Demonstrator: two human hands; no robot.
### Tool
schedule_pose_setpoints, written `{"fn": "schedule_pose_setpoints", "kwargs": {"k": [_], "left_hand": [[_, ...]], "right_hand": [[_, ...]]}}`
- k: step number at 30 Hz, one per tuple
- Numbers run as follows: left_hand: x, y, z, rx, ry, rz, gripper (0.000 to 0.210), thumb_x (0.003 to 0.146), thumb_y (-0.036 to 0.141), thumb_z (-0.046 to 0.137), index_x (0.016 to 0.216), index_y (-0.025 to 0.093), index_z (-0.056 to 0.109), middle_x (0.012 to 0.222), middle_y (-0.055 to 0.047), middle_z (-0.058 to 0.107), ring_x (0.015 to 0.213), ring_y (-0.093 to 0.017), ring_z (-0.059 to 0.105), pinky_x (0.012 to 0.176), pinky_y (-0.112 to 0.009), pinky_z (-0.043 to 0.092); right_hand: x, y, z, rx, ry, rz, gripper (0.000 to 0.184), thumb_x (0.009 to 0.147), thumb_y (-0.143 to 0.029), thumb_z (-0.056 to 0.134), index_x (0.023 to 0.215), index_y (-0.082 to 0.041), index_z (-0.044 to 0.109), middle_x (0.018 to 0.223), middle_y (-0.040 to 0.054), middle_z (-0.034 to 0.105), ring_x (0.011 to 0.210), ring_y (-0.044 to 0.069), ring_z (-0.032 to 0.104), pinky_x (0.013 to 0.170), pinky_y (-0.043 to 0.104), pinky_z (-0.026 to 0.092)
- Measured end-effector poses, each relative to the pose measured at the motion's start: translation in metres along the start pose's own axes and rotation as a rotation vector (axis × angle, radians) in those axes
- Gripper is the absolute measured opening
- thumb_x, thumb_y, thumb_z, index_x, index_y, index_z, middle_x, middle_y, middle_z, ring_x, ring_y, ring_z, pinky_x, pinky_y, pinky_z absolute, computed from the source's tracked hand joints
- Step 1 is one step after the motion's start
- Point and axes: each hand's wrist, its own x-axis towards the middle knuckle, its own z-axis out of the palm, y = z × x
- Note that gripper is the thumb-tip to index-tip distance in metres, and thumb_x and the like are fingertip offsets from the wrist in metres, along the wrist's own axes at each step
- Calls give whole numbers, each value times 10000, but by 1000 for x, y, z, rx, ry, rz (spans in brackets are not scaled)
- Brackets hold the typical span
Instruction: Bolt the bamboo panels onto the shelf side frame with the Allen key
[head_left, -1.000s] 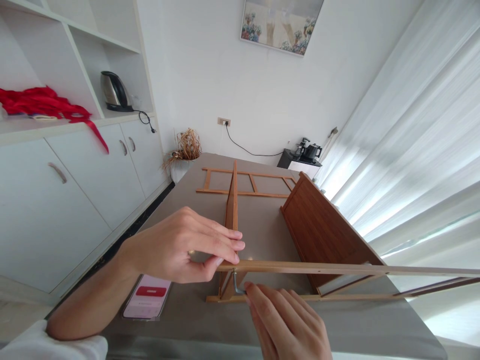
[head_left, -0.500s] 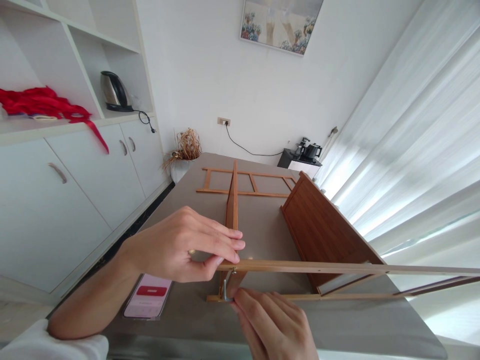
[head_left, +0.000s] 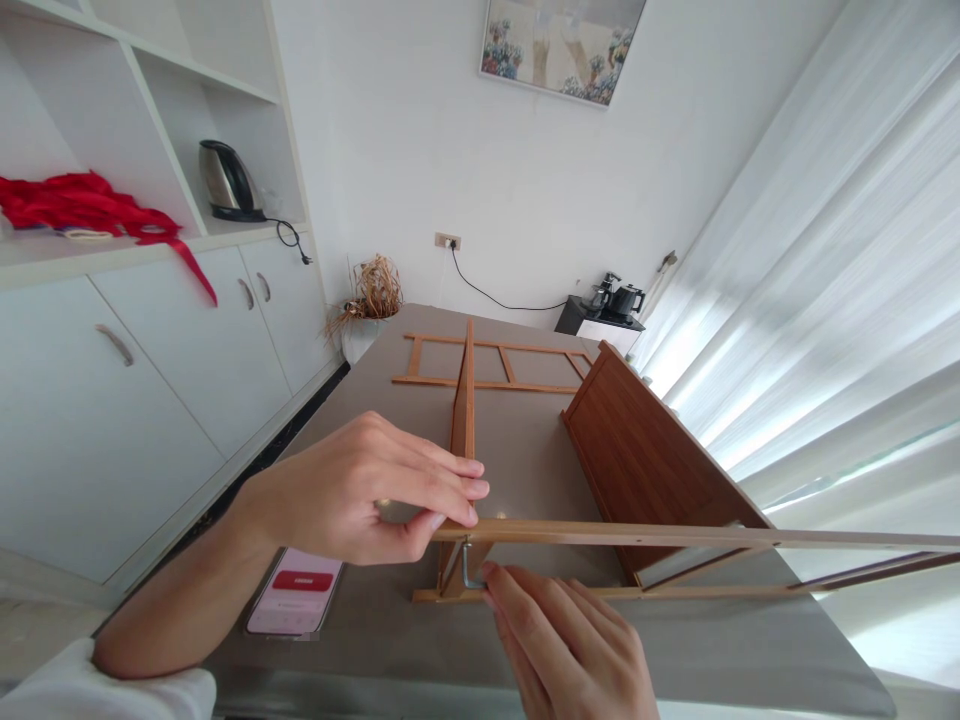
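1. The left hand is curled over the near end of a long wooden rail, thumb under and fingers on top, pinching it narrowly where it meets the upright board.
2. The right hand comes up from below, and its fingertips pinch the short arm of a small metal hex key. The key's long arm stands upright, running up into the underside of the rail, just beside the left thumb.
3. The rail runs off to the right, above the grey table, and leaves the picture at the edge, so its far end is cut off.
4. Below it a lower wooden strip lies on the table, and a brown slatted panel stands tilted on the right.
5. A ladder-like wooden frame lies flat at the far end of the table.
6. A phone with a red bar on its screen lies on the table under the left wrist, partly covered by it.
7. The screw the key fits is hidden under the rail; I cannot make it out. The right palm is cut off at the bottom edge.
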Motion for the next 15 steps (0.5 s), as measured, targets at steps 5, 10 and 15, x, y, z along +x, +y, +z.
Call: {"fn": "schedule_pose_setpoints", "kwargs": {"k": [5,10,15], "left_hand": [[1,1,-1,-8,-4,-1,414,750,-18,620,1062,226,740,1140,32,767,1133,-165,701,976,-187,580],[1,0,0,-14,-6,-3,416,760,-13,614,1073,232,736,1147,26,765,1133,-173,701,988,-206,579],[0,-1,1,-15,-4,-6,423,754,-19,612,1072,231,735,1150,27,764,1132,-172,702,993,-209,578]], "right_hand": [[-4,1,-2,-13,-27,3,201,943,-85,608,1129,-137,665,919,36,757,644,101,670,611,224,507],[-3,-1,-3,-10,-28,29,211,954,-84,582,1136,-151,663,919,41,754,656,101,668,612,224,510],[-3,0,-5,-17,-51,-2,237,939,-65,588,1156,-131,657,923,50,752,652,110,674,612,226,517]]}}
